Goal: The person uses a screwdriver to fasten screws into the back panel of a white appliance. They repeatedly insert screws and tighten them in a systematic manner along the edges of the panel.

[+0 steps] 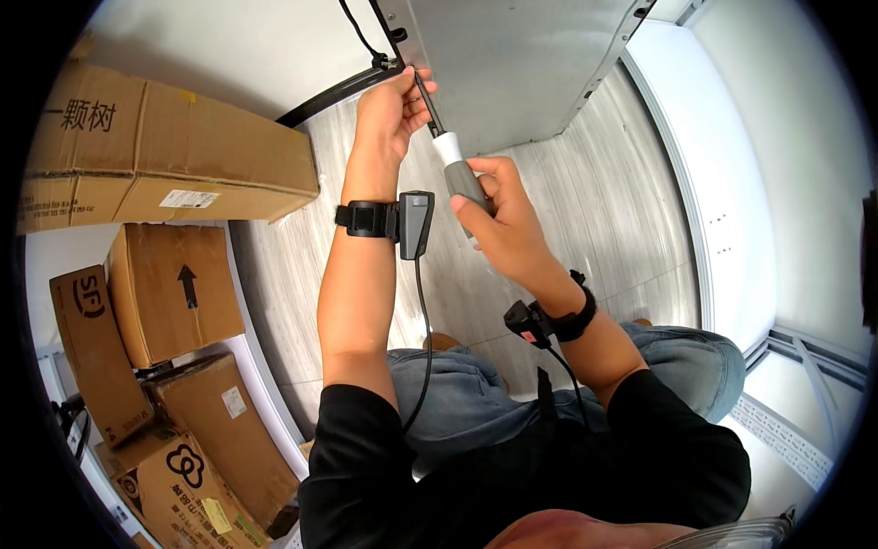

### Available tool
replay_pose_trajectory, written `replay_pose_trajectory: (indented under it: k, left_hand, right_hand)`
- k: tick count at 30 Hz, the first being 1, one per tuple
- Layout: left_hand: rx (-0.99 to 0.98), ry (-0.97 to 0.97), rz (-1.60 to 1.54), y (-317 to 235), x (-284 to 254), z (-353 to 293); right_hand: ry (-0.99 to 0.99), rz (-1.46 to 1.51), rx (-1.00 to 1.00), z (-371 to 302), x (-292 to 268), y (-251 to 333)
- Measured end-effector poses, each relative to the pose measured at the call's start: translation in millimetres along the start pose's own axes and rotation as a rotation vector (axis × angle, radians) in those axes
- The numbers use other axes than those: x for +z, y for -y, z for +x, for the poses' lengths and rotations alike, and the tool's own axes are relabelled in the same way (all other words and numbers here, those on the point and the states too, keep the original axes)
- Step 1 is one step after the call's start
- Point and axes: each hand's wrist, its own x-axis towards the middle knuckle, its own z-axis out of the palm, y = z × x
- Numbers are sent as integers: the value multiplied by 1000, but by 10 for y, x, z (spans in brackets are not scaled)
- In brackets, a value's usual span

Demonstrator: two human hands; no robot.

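Note:
My right hand (501,215) is wrapped round the thick grey-and-white handle of a screwdriver (465,178), thumb lying along its side. The dark shaft slants up and left to the lower left corner of a grey metal panel (512,73). Up at that corner, my left hand (395,112) closes its thumb and fingertips about the far end of the shaft. Those fingers hide the tip and whatever it touches. Just beyond them, a black cable with a plug (382,62) hangs beside the panel's edge.
Cardboard boxes are stacked on the left, with a long box (183,151) above an upright one (183,288) and several others below. My wrists wear black straps with small devices (416,224) and trailing cables. A white wall panel (722,183) stands at right, over pale wood-look flooring (622,183).

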Motion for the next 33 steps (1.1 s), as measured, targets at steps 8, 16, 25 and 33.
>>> replay_pose_trajectory:
  k: [8, 16, 25, 33]
  left_hand:
    - [-24, -5, 11, 8, 17, -19]
    - [-14, 35, -46, 7, -45, 19]
    - [25, 148, 33, -112, -58, -119]
    - [65, 132, 106, -11, -91, -24]
  right_hand:
    - [-16, -13, -17, 34, -6, -46]
    - [26, 29, 60, 42, 31, 61]
    - [94, 295, 237, 71, -26, 92]
    - [87, 327, 289, 48, 12, 9]
